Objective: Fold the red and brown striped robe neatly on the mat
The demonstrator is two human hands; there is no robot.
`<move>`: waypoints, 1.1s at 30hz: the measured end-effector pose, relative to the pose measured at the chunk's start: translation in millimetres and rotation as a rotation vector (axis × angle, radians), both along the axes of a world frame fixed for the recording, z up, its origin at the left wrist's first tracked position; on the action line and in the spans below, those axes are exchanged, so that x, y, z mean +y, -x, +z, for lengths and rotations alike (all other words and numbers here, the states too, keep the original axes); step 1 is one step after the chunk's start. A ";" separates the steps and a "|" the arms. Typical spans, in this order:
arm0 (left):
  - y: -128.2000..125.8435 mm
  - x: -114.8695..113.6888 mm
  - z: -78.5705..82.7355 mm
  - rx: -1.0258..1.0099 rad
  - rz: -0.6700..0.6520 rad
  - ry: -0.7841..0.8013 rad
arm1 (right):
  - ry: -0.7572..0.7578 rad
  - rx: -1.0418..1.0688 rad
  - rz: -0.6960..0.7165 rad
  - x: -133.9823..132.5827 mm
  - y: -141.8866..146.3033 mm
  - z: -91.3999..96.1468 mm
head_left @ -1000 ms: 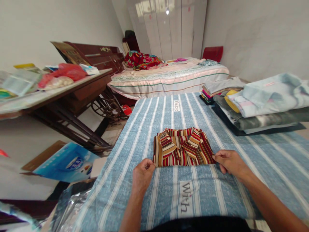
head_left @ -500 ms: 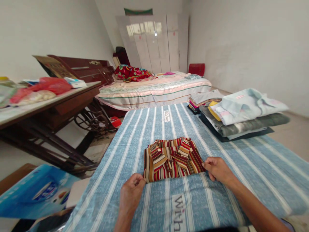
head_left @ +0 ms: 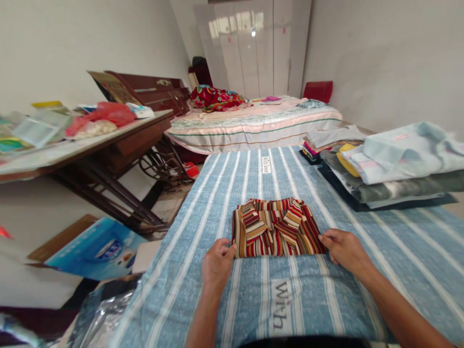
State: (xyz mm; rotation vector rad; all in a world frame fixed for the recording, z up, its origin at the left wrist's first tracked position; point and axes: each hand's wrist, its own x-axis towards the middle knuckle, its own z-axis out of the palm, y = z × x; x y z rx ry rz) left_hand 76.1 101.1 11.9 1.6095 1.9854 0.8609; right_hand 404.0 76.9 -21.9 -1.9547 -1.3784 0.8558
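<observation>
While both hands pinch its near edge, the folded striped shirt (head_left: 277, 227) lies flat, collar up, in the middle of the blue striped sheet (head_left: 366, 237). I note the left hand (head_left: 217, 263) curled on the near-left corner, the right hand (head_left: 344, 249) on the near-right. Risk, in my judgement: an uneven pull would loosen the folds; dragging could ruck the sheet. To the right, the stacked clothes (head_left: 391, 169) lie well apart.

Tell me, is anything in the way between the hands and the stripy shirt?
No, nothing visible. The left hand and the right hand sit at the near corners of the striped shirt, each gripping its edge on the blue sheet.
</observation>
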 end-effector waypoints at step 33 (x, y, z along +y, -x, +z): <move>-21.2 67.1 5.1 0.162 -0.280 -0.083 | -0.500 -0.305 0.168 37.7 52.7 17.7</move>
